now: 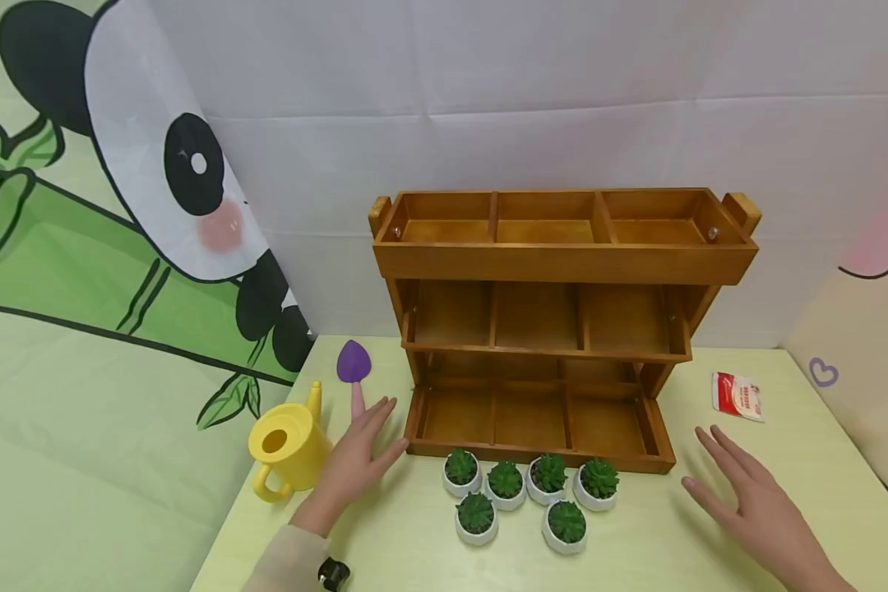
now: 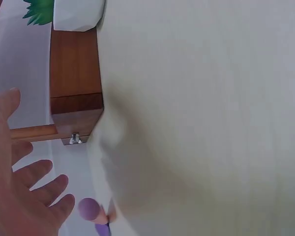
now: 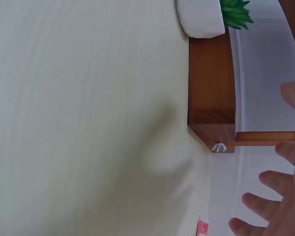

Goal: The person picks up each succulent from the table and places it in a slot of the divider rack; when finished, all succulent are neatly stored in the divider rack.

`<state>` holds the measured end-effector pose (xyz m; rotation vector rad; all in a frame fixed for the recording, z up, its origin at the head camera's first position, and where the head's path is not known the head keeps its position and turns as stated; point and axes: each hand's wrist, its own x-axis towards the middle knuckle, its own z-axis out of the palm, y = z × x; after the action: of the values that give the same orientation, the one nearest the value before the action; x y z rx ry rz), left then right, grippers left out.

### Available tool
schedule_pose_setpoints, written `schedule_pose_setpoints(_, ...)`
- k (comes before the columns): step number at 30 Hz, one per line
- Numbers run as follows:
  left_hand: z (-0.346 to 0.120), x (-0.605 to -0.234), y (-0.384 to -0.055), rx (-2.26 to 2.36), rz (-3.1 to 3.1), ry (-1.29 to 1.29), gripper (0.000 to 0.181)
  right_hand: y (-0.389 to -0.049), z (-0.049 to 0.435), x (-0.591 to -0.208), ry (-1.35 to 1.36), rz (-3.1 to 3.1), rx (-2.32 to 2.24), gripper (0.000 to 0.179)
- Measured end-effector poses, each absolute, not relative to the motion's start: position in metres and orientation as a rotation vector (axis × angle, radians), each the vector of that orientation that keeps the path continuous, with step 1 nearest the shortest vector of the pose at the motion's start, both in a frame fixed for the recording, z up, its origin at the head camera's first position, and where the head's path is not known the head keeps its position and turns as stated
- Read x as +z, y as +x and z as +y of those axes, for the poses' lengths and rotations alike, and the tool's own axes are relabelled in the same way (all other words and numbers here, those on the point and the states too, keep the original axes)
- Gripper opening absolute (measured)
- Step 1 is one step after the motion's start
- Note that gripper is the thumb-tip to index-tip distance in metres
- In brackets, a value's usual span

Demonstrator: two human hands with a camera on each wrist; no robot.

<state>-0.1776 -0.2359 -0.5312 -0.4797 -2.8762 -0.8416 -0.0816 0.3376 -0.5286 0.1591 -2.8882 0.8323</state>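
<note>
My left hand (image 1: 355, 460) hovers over the table by the shelf's left front corner, fingers spread and holding nothing. It overlaps the pink handle of a purple toy shovel (image 1: 353, 363) in the head view, with a yellow watering can (image 1: 289, 444) just to its left. On the other side, my right hand (image 1: 747, 510) is held off the right front corner, its fingers extended and grasping nothing. Between the hands stands a three-tier wooden shelf (image 1: 566, 263) with divided compartments. Several small succulents in white pots (image 1: 476, 520) are grouped in front of it.
A red and white packet (image 1: 737, 396) lies on the table right of the shelf. Behind the shelf hangs a pale cloth backdrop (image 1: 533, 107), with a panda drawing on the left. The light table (image 1: 407, 551) ends at a slanting left edge.
</note>
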Motion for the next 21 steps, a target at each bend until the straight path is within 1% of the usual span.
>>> schedule_pose_setpoints(11, -0.232, -0.559, -0.179, -1.116, -2.823, -0.332, 0.077, -0.07, 0.311, -0.535, 0.091, -2.788, 0.928, 0.077)
schedule_pose_setpoints(17, -0.228, -0.567, -0.181, -1.241, -2.805, -0.25, 0.08, -0.067, 0.301, -0.544, 0.066, -2.743, 0.909, 0.066)
schedule_pose_setpoints(21, -0.227, -0.571, -0.183, -1.296, -2.78, -0.237, 0.081, -0.068, 0.293, -0.548, 0.06, -2.771, 0.901, 0.063)
